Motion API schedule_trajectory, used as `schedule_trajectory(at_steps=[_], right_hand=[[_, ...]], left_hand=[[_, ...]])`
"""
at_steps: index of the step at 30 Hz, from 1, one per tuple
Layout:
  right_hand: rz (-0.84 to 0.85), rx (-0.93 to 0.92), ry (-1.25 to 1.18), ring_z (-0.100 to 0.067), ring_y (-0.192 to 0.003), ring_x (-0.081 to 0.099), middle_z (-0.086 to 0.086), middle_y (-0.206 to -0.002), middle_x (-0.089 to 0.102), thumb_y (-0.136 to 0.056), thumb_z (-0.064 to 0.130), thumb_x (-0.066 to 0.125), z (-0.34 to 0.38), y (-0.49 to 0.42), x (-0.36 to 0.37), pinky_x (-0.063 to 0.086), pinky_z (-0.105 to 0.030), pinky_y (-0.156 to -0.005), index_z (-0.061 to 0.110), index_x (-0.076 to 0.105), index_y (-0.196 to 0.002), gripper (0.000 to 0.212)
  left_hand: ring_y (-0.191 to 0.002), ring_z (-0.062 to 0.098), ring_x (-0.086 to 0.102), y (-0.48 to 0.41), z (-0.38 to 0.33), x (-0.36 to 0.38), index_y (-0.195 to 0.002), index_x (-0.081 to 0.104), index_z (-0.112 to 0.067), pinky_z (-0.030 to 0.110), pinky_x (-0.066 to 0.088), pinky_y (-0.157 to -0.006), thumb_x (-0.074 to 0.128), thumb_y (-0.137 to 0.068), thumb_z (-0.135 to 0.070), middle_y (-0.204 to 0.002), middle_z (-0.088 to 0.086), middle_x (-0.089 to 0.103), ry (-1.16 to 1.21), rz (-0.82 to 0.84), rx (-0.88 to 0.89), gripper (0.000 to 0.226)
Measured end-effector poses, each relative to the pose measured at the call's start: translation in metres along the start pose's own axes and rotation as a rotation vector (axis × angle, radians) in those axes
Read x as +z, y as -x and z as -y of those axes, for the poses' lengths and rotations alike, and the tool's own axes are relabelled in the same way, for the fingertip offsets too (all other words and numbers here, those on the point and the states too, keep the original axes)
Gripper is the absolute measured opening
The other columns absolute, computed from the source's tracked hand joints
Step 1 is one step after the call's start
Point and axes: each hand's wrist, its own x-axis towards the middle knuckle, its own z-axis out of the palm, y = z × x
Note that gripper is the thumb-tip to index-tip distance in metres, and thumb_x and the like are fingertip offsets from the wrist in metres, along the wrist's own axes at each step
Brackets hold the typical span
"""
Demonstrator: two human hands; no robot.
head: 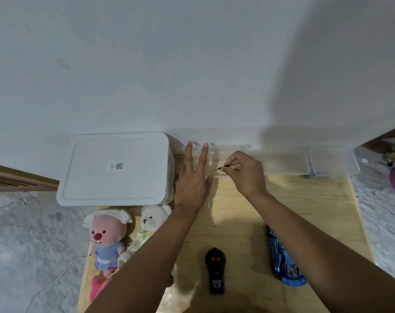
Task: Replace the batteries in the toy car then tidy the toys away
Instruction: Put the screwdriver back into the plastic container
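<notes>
A blue toy car lies on the wooden table at the near right, partly under my right forearm. A black remote control with two red buttons lies near the table's front middle. My right hand pinches a thin small screwdriver at the back of the table, over a clear plastic box. My left hand is stretched flat with straight fingers beside it, reaching toward the clear box's left end.
A white lidded storage box stands at the back left. A pink plush in blue clothes and a white teddy bear lie at the left edge. A second clear container sits at the back right. A white cable runs over the floor.
</notes>
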Motion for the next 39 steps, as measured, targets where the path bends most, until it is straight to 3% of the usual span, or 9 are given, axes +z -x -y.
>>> schedule_trajectory(at_steps=[4,7,9,12,16,26,36,39], right_hand=[[0.009,-0.001,0.143,-0.009,-0.076,0.069,0.014,-0.099,0.074,-0.082,0.030,0.082,-0.001,0.005,0.004,0.057,-0.033,-0.074,0.032,0.073,-0.095,0.016],[-0.255,-0.130,0.275,-0.016,-0.092,0.061,0.011,-0.099,0.067,-0.085,0.028,0.075,0.000,0.016,-0.005,0.049,-0.029,-0.068,0.025,0.066,-0.095,0.014],[-0.339,-0.280,0.403,-0.022,-0.103,0.053,0.001,-0.113,0.059,-0.084,0.024,0.074,-0.002,0.017,-0.013,0.052,-0.036,-0.075,0.021,0.063,-0.109,0.028],[-0.198,-0.469,0.588,-0.026,-0.123,0.051,-0.002,-0.133,0.055,-0.089,0.029,0.070,-0.006,0.002,-0.022,0.045,-0.040,-0.098,0.025,0.060,-0.132,0.045],[-0.151,-0.559,0.550,-0.020,-0.106,0.064,0.007,-0.111,0.070,-0.090,0.021,0.073,-0.013,-0.008,-0.018,0.043,-0.036,-0.097,0.026,0.070,-0.116,0.027],[0.021,-0.495,0.561,-0.021,-0.090,0.064,0.007,-0.104,0.069,-0.081,0.014,0.080,-0.031,0.008,-0.006,0.046,-0.037,-0.087,0.024,0.074,-0.108,0.030],[0.084,-0.510,0.544,-0.024,-0.088,0.067,0.003,-0.099,0.075,-0.078,-0.004,0.075,-0.033,0.006,-0.003,0.051,-0.033,-0.088,0.016,0.079,-0.100,0.030],[0.090,-0.500,0.534,-0.024,-0.093,0.067,0.004,-0.101,0.076,-0.079,-0.005,0.075,-0.031,0.007,-0.004,0.054,-0.032,-0.078,0.015,0.078,-0.101,0.029]], left_hand=[[-0.127,0.034,0.057,0.000,-0.001,0.000,-0.163,0.002,-0.035,0.038,0.064,-0.064,0.065,-0.097,-0.049,-0.172,0.013,-0.001,0.003,-0.006,-0.005,0.093],[-0.126,0.032,0.058,0.001,-0.002,0.000,-0.163,-0.003,-0.035,0.036,0.063,-0.066,0.065,-0.097,-0.046,-0.172,0.013,-0.004,-0.015,0.009,-0.017,0.096],[-0.129,0.032,0.055,0.002,-0.002,0.001,-0.163,-0.005,-0.036,0.037,0.064,-0.070,0.065,-0.097,-0.045,-0.172,0.012,-0.007,-0.021,0.021,-0.026,0.097],[-0.140,0.036,0.041,0.002,-0.002,0.003,-0.163,-0.005,-0.037,0.042,0.062,-0.085,0.064,-0.097,-0.046,-0.172,0.010,-0.005,-0.014,0.017,-0.041,0.096],[-0.150,0.041,0.027,0.011,-0.002,0.007,-0.165,0.007,-0.031,0.049,0.045,-0.110,0.068,-0.094,-0.043,-0.171,0.013,0.008,-0.056,0.006,-0.059,0.094],[-0.144,0.037,0.041,0.040,0.003,0.020,-0.156,0.040,-0.021,0.053,0.051,-0.103,0.068,-0.090,-0.043,-0.159,0.015,0.038,-0.113,0.084,-0.094,0.074],[-0.153,0.033,0.025,0.033,0.001,0.008,-0.161,0.026,-0.023,0.045,0.043,-0.112,0.054,-0.100,-0.038,-0.164,0.013,0.026,-0.063,0.243,-0.104,0.069],[-0.153,0.032,0.024,0.032,-0.002,0.006,-0.161,0.024,-0.022,0.044,0.042,-0.112,0.053,-0.100,-0.038,-0.164,0.012,0.025,-0.065,0.254,-0.118,0.070]])
